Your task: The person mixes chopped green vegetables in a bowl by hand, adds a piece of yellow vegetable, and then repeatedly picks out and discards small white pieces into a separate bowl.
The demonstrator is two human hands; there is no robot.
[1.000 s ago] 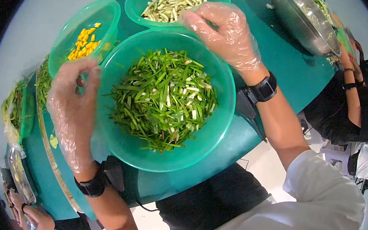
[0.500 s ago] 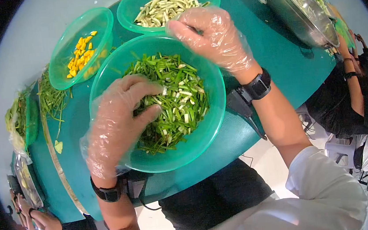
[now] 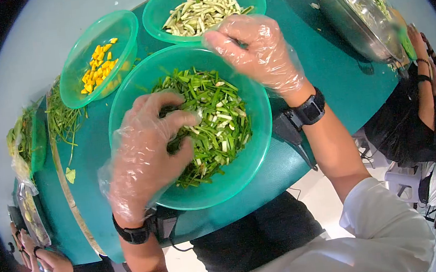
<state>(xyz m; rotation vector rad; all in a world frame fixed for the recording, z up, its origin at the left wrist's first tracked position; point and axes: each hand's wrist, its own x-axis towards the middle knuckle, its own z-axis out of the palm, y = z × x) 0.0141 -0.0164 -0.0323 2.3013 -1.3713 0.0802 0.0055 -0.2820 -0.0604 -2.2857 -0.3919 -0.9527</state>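
Note:
A large green bowl [image 3: 198, 198] holds chopped green stems and leaves [image 3: 221, 114], some with white pieces. My left hand [image 3: 150, 142], in a clear plastic glove, reaches over the bowl's left side with its fingers spread and curved at the greens. Over the bowl's upper right rim is my right hand [image 3: 257, 51], gloved too, with thumb and fingers pressed together; whatever may be between them is too small to make out. Behind it stands a green bowl of pale cut strips [image 3: 201, 13]. Yellow chunks [image 3: 98, 69] lie in a smaller green bowl [image 3: 74, 92] at the upper left.
A big metal bowl [image 3: 354, 23] tilts at the upper right. Loose green stems [image 3: 64, 119] and a small leaf [image 3: 70, 175] lie on the green table [image 3: 95, 174] at left, near a bagged bunch of greens [image 3: 21, 139]. People's arms show at both edges.
My left hand has shifted slightly right and its fingers have spread wider over the greens. The view has moved a little. At right, a co-worker's hand has moved.

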